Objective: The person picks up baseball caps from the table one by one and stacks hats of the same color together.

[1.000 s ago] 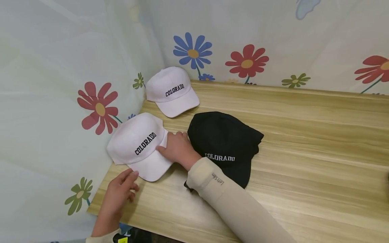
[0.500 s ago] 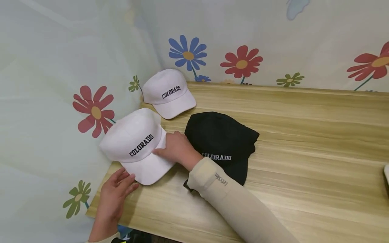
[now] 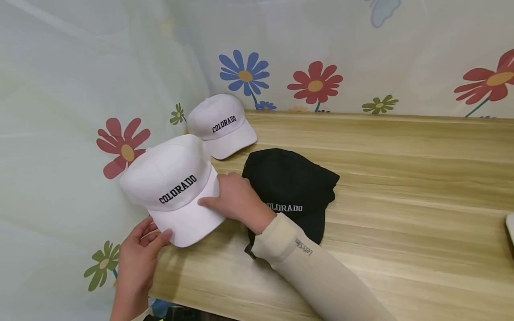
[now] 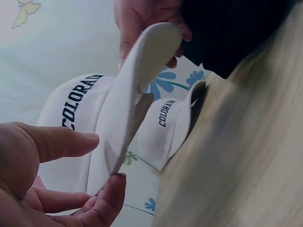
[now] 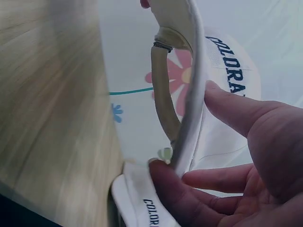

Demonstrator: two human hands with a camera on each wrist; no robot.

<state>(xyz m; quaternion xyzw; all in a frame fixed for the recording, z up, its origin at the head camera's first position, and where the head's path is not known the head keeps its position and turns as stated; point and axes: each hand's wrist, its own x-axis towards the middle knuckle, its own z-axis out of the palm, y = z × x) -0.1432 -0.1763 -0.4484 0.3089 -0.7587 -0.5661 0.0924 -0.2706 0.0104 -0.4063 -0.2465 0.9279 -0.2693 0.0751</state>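
A white baseball cap (image 3: 166, 171) lettered COLORADO is held up off the table, brim toward me. My right hand (image 3: 237, 198) pinches the right side of its brim, thumb on top and fingers underneath. At the brim's left corner is my left hand (image 3: 140, 249), its thumb over the upper face and its fingertips at the underside, as the left wrist view shows. The cap's open underside and back strap (image 5: 163, 90) appear in the right wrist view. Beside my right wrist lies a black COLORADO cap (image 3: 289, 178), partly covered by my forearm.
Another white COLORADO cap (image 3: 217, 117) sits at the table's back left corner, partly overlapped by the held one. The wood-grain table (image 3: 401, 200) meets a flower-printed cloth wall (image 3: 353, 40) behind and at left. A pale object (image 3: 510, 229) shows at the right edge.
The near white cap has risen off the table and tipped up, shifting slightly left. My left hand has moved from beside the brim onto its corner; my right hand has kept its grip.
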